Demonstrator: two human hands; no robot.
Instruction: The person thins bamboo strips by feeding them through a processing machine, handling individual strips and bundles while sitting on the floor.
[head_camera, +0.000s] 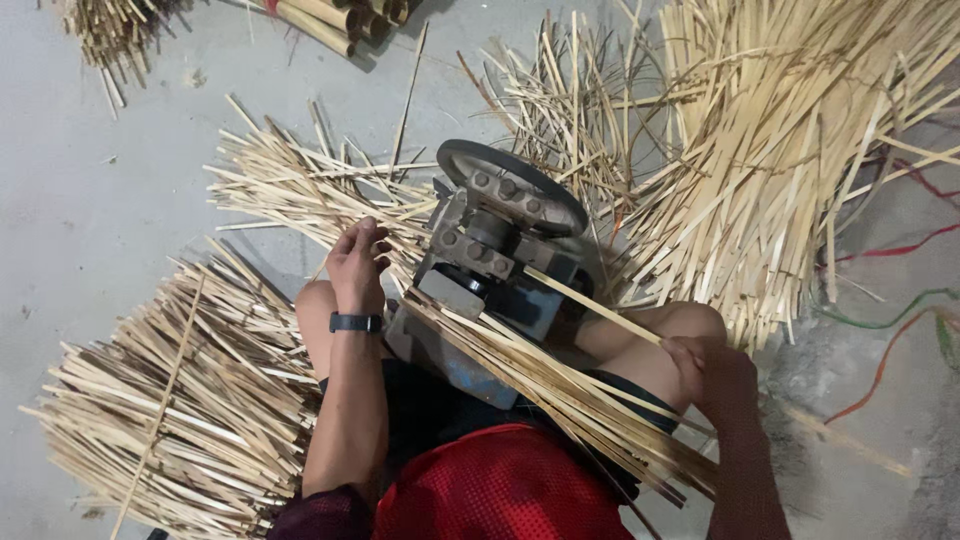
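I sit on the floor with a small grey-blue strip-cutting machine (492, 262) between my knees. My left hand (358, 262), with a dark watch at the wrist, reaches into the fan of thin bamboo strips (300, 190) left of the machine and its fingers close around some of them. My right hand (708, 368) is shut on one long bamboo strip (590, 300) that runs up-left into the machine. A thick bundle of strips (560, 390) lies across my lap under that hand.
A big pile of cut strips (180, 400) lies at the lower left and a larger heap (780, 150) at the upper right. Bamboo poles (335, 18) lie at the top. Red and green cords (900, 300) trail on the concrete floor at the right.
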